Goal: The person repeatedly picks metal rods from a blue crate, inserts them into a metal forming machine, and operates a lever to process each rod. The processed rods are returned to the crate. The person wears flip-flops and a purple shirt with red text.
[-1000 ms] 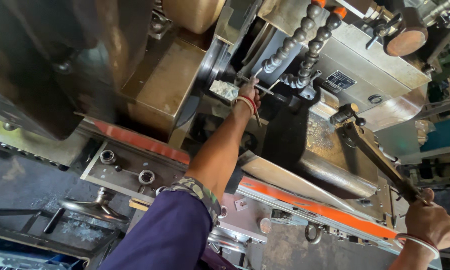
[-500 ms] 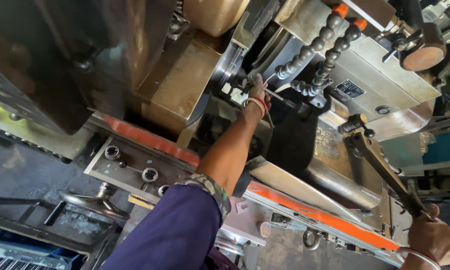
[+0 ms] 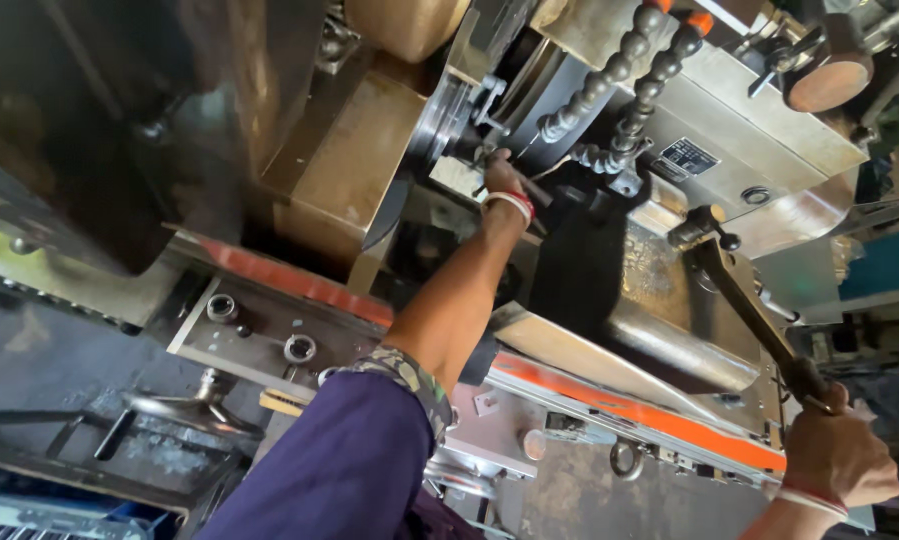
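**Both hands on the lathe**

While the handwheel (image 3: 185, 408) sits idle at near left, the left hand (image 3: 503, 180) reaches far into the chuck (image 3: 440, 125), fingers curled onto a small metal part there; exact pinch cannot be told. Segmented coolant hoses (image 3: 610, 75) hang just right. At near right, the right hand (image 3: 838, 458) fists around the long lever handle (image 3: 745, 305).

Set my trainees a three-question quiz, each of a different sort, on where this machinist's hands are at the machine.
1. True or false: the right hand grips the long lever handle.
2. The left hand reaches: A) the handwheel, B) the spindle area beside the segmented coolant hoses, C) the floor.
3. What colour is the stripe along the machine's edge?

Key: 1 true; 2 B; 3 orange.
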Action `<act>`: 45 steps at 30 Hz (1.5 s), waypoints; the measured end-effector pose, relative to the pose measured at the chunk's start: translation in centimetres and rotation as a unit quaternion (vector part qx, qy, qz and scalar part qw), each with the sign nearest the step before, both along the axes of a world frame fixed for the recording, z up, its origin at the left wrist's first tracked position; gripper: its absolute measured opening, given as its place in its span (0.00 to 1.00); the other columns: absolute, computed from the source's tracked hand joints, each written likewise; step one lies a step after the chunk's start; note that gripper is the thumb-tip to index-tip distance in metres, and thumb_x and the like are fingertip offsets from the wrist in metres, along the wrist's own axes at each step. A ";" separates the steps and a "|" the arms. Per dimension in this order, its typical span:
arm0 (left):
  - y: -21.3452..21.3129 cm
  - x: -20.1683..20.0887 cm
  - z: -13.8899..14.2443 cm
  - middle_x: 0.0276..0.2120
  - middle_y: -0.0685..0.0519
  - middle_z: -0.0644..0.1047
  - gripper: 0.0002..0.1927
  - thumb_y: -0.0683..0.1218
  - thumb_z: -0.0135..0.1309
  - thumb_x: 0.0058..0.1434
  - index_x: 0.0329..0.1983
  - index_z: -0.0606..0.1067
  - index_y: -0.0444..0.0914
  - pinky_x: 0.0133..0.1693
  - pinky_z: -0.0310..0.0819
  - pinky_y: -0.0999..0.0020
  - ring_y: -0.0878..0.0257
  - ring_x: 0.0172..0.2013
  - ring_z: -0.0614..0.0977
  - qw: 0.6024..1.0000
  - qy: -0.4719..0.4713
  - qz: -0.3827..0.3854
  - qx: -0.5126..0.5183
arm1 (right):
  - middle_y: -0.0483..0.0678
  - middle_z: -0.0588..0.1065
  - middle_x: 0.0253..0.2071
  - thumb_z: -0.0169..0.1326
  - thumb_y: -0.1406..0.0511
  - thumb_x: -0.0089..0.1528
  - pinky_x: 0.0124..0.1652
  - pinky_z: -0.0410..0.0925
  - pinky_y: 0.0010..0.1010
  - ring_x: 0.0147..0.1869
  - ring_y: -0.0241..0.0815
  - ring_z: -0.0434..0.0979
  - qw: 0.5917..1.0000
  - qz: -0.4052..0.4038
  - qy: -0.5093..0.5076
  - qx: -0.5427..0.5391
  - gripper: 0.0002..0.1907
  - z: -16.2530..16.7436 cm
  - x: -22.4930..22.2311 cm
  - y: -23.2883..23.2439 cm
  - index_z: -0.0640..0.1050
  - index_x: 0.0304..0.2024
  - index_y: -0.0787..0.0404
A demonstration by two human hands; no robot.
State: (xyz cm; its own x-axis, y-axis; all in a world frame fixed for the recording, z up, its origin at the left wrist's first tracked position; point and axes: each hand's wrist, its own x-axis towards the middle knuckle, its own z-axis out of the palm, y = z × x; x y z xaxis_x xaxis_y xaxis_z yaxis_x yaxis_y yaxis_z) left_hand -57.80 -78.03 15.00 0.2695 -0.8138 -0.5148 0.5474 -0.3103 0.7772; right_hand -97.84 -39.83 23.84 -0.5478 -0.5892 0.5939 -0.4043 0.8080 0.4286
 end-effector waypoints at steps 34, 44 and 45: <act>-0.4 0.0 -1.3 0.49 0.52 0.76 0.15 0.51 0.58 0.66 0.53 0.73 0.44 0.49 0.78 0.39 0.55 0.51 0.77 0.877 0.463 0.129 0.009 | 0.67 0.77 0.25 0.29 0.52 0.78 0.33 0.70 0.52 0.33 0.68 0.79 0.974 0.116 -0.189 -0.047 0.39 2.7 -2.8 -1.4 0.83 0.36 0.72; -0.4 -0.1 -0.6 0.51 0.53 0.76 0.15 0.49 0.55 0.67 0.56 0.75 0.45 0.50 0.80 0.37 0.54 0.56 0.76 0.886 0.442 0.141 0.002 | 0.66 0.75 0.58 0.37 0.48 0.76 0.49 0.67 0.55 0.59 0.67 0.74 0.970 0.241 0.040 -0.007 0.32 3.8 5.0 0.7 0.77 0.54 0.70; -0.6 -0.1 -0.8 0.50 0.53 0.77 0.15 0.50 0.54 0.67 0.56 0.75 0.44 0.49 0.81 0.38 0.55 0.55 0.77 0.894 0.424 0.146 0.011 | 0.65 0.72 0.61 0.38 0.48 0.78 0.52 0.64 0.54 0.61 0.65 0.73 0.970 0.232 0.070 -0.007 0.30 3.8 5.7 0.8 0.74 0.58 0.69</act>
State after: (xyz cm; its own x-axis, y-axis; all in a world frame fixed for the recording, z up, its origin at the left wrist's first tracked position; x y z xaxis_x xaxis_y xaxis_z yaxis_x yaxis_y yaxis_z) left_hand -57.86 -78.63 14.23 -0.0256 -0.7594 -0.6501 0.9969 -0.0675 0.0395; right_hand -92.16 -39.06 27.65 -0.1400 -0.7440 0.6533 -0.6643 0.5599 0.4953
